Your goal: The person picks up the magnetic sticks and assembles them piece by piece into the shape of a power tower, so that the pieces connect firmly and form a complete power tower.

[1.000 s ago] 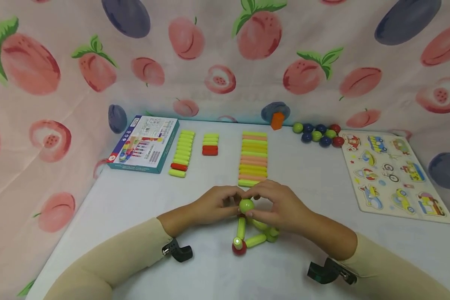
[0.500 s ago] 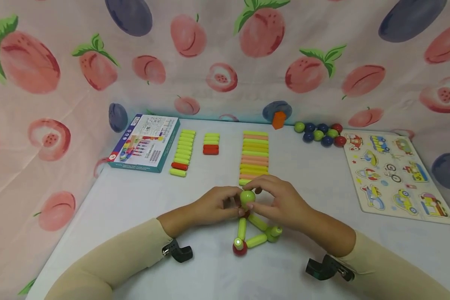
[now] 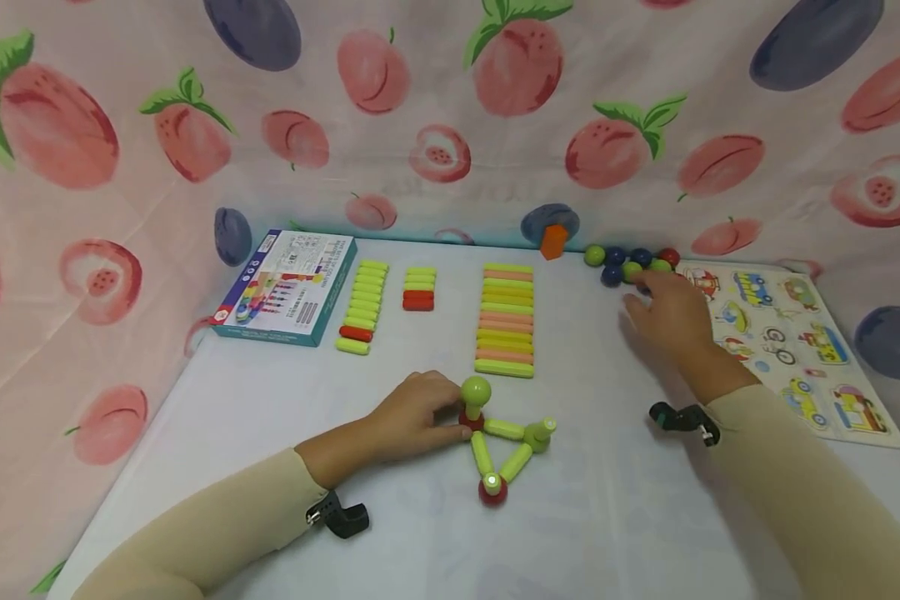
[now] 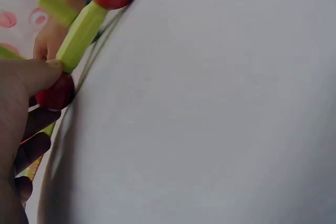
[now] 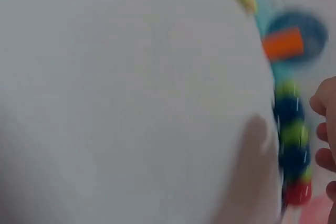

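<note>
Clock reference: the stick frame is sitting at centre on the surface, with 12 o'clock pointing toward the fruit-print cloth. The left hand is pinching the frame's red ball at the 10 o'clock corner. The right hand is reaching over the loose balls at 1 o'clock and hiding some; whether it is gripping one cannot be told. The right arm is covering part of the picture board, at 2 to 3 o'clock. Long sticks are lying at 12, an orange block is standing past them toward 1, short sticks are lying toward 11, and a box is lying at 10.
</note>
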Tool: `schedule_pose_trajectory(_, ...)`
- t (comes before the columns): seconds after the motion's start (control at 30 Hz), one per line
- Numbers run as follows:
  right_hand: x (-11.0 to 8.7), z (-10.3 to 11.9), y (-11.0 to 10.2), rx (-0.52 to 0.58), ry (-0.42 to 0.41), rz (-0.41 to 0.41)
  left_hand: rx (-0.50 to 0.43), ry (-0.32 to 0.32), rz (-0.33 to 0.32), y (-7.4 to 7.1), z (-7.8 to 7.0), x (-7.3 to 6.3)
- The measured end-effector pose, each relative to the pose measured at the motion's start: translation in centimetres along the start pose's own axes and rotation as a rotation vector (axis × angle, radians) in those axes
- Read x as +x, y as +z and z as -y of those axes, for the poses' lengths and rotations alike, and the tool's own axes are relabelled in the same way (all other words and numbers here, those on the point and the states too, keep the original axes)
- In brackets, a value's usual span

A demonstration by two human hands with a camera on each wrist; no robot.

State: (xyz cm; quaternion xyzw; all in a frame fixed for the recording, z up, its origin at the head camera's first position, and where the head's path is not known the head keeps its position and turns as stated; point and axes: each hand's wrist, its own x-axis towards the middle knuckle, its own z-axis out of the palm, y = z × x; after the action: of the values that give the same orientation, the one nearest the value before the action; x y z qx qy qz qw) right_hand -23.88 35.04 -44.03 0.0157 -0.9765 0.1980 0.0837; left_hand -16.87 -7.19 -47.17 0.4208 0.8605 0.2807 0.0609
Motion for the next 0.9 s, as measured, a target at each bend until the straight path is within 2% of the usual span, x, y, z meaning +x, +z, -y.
schedule_pose_trajectory(0.07, 1.2, -2.2, -0.2, -0.119, 0.036, 0.011, 0.026, -0.037, -0.03, 0.3, -0.3, -0.4)
schedule_pose_trajectory(0.17, 2.3, -4.1, -0.3, -0.264, 0.032, 0.045, 0.041, -0.066, -0.047, 0.6, -0.9, -0.8)
schedule_pose_trajectory(0.27, 2.7, -4.2, -0.2, -0.328, 0.016, 0.057, 0.037, -0.062, -0.055, 1.0, -1.5, -0.9)
schedule_pose_trajectory(0.33, 2.7, -3.7, -0.1, -0.323, 0.016, 0.04, 0.035, -0.054, -0.056, 1.1, -1.8, -0.8)
schedule_pose_trajectory(0.4, 2.6, -2.8, 0.0, -0.26, 0.032, 0.014, 0.032, -0.052, -0.056, 1.1, -2.0, -0.8)
schedule_pose_trajectory(0.5, 1.2, -0.2, -0.2, -0.037, -0.002, -0.046, 0.029, -0.059, -0.055, 1.1, -2.2, -0.9)
schedule_pose_trajectory(0.53, 0.4, 1.0, -0.3, 0.057, -0.038, -0.055, 0.031, -0.061, -0.055, 1.1, -2.2, -0.9)
schedule_pose_trajectory(0.6, -1.9, 3.8, -0.7, 0.261, -0.169, -0.074, 0.031, -0.066, -0.054, 1.1, -2.3, -1.0)
schedule_pose_trajectory(0.7, -5.7, 7.2, -1.2, 0.472, -0.378, -0.034, 0.032, -0.066, -0.052, 1.0, -2.3, -1.0)
schedule_pose_trajectory(0.77, -7.7, 8.6, -1.1, 0.551, -0.468, 0.005, 0.031, -0.065, -0.05, 1.0, -2.3, -0.9)
schedule_pose_trajectory(0.9, -9.5, 9.9, -0.4, 0.558, -0.487, 0.085, 0.027, -0.061, -0.059, 1.0, -2.2, -1.0)
